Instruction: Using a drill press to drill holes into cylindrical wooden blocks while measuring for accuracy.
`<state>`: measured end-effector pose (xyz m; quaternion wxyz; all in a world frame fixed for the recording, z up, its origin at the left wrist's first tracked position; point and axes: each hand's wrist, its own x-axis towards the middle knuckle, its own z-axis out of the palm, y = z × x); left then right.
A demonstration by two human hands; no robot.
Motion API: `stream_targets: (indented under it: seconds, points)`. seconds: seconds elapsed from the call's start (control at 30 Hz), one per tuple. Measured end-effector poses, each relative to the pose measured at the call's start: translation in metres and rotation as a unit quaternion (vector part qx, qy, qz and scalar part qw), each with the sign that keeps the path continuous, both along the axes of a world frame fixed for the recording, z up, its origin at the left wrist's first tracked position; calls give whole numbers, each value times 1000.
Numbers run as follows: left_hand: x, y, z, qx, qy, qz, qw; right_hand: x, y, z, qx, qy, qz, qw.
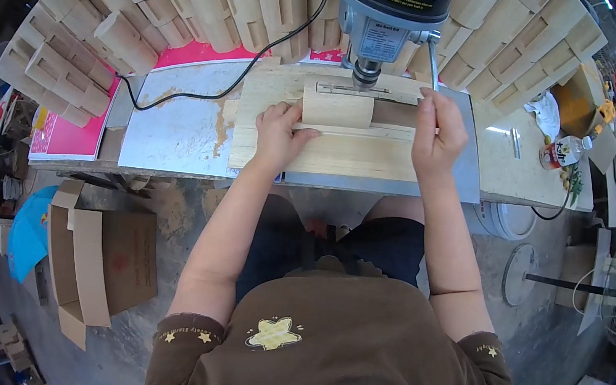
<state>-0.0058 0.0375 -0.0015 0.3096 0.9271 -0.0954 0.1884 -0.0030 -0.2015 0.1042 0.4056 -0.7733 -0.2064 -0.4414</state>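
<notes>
Spreading thumb from fingers left of the drill, the left hand is resting against the wooden block lying beneath it; right of the drill, the right hand is gripping its lever. Weak bracing could leave the block twisting.

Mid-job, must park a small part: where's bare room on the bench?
Left: the pale sheet, between black cable, wooden board and bench edge. Right: a smaller patch between grey sheet and bottle, in front of metal pieces. Crowded: the back, stacked with wooden blocks, and around the drill.
</notes>
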Motion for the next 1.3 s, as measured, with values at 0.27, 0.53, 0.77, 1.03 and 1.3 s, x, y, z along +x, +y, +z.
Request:
stream_targets:
  seconds: [0.27,0.53,0.77,1.03,1.3]
  points:
    - [0,0,-3,-4,-1,1,1000,8,-2,-9,-24,-21,14,999]
    - [0,-15,-1,6,-44,18,999,51,2,128,-72,37,-108,991]
    - [3,-43,4,-16,-24,6,1000,126,-7,142,-149,47,-157,975]
    - [1,-41,3,4,-8,5,1000,50,-16,131,-104,77,-41,991]
    - [3,-43,4,-11,-8,1,1000,-3,-6,54,25,56,45,997]
